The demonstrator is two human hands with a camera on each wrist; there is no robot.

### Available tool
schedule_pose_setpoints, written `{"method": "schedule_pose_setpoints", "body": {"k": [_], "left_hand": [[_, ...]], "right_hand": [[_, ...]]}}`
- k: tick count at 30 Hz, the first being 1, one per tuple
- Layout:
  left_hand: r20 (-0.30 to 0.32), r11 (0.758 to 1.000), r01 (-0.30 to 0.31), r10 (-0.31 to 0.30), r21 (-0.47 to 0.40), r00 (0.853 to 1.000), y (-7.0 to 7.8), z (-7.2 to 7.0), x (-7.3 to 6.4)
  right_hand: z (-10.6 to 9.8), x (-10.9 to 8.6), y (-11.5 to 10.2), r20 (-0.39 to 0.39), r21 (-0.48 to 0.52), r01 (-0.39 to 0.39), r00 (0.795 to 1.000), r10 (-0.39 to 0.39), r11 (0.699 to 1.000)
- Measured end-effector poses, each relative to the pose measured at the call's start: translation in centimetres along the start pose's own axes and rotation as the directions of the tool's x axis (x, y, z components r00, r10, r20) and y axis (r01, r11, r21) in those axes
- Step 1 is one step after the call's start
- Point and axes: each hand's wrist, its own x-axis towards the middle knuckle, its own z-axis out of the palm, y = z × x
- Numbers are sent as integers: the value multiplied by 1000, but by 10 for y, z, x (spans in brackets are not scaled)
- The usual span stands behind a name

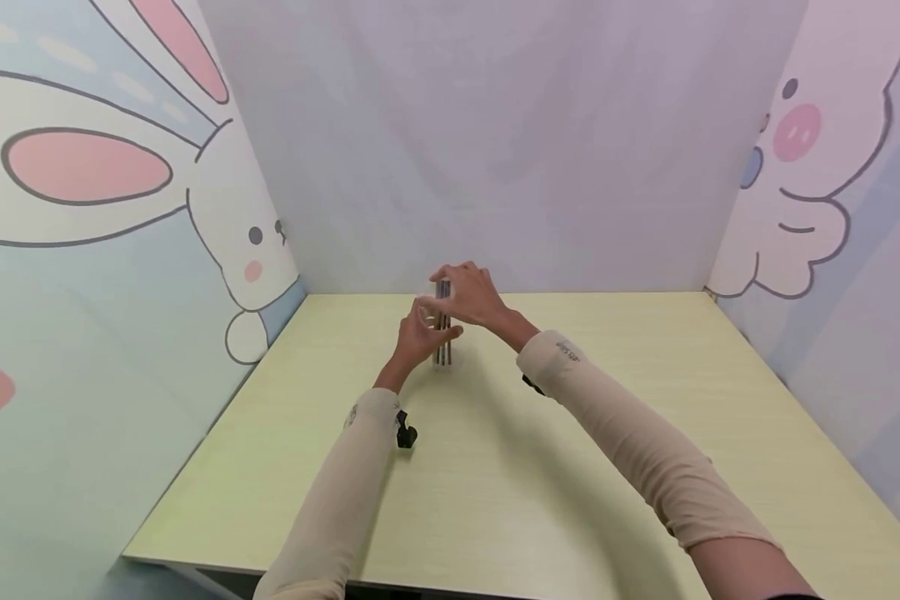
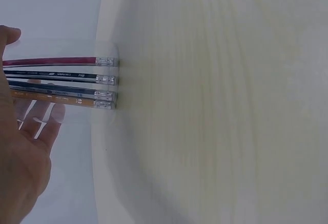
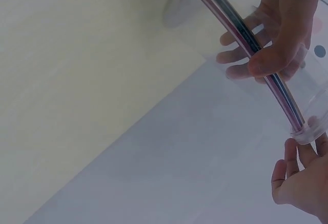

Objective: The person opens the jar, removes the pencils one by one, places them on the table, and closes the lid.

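A clear plastic pencil container (image 2: 100,115) stands upright near the table's far side, with several pencils (image 2: 61,75) inside: red, dark and orange-brown ones, metal ends down. My left hand (image 1: 418,340) grips the container's side, its thumb across the front and fingers behind, as the right wrist view also shows. My right hand (image 1: 476,296) is at the top, thumb and fingers curved around the clear round lid (image 3: 309,133). Whether the lid is seated or lifted I cannot tell.
The pale wood-look table (image 1: 607,450) carries the container. A grey-white wall (image 1: 510,150) rises right behind it. Side walls bear a cartoon rabbit (image 1: 232,225) at left and another white cartoon figure (image 1: 840,158) at right.
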Motion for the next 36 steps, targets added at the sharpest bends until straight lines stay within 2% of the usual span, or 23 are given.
{"method": "schedule_pose_setpoints", "body": {"k": [4, 9, 13, 17, 24, 29, 36], "left_hand": [[-2, 1000, 11, -11, -8, 1000, 1, 0, -1], [0, 1000, -15, 15, 26, 1000, 1, 2, 0], [-5, 999, -13, 13, 50, 1000, 2, 3, 2], [-5, 999, 1, -1, 34, 1000, 3, 2, 1], [8, 1000, -9, 9, 24, 1000, 6, -1, -3], [0, 1000, -9, 9, 26, 1000, 6, 0, -2], [-3, 1000, 10, -10, -9, 1000, 3, 2, -3]], "right_hand": [[-1, 0, 1, 25, 34, 8, 1000, -9, 999], [-3, -1, -1, 48, 76, 35, 998, -39, 996], [-4, -2, -2, 19, 26, 71, 997, -71, 997], [-6, -2, -4, -3, -28, 78, 997, -78, 997], [-12, -2, -11, 82, 26, 94, 992, -96, 995], [-15, -1, -9, 81, 15, 112, 990, -113, 994], [-15, 2, -6, 134, 89, 111, 983, -123, 990]]}}
